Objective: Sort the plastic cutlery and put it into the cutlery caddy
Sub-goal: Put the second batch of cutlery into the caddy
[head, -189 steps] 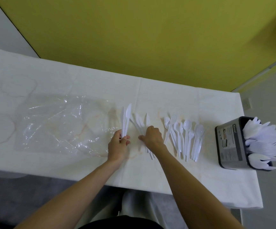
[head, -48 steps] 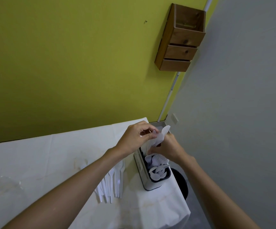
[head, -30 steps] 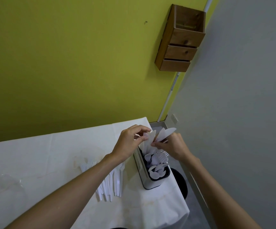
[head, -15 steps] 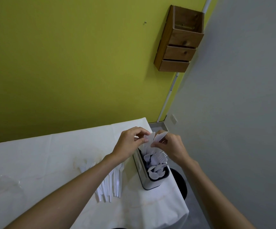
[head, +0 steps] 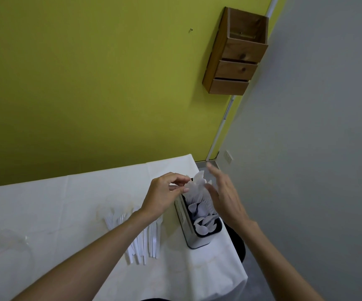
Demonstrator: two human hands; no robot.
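The table [head: 45, 203] bears the caddy [head: 198, 243], well filled; loose cutlery [head: 145, 242] left of it is yet to go in. My left hand [head: 165, 196] pinches knives [head: 194, 187] at its far end; my right hand [head: 223, 196] is spread-fingered beside it.

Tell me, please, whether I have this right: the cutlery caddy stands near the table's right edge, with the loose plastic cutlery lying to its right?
Not quite: in the head view the loose plastic cutlery lies to the left of the cutlery caddy, not to its right. The caddy does stand near the table's right edge.
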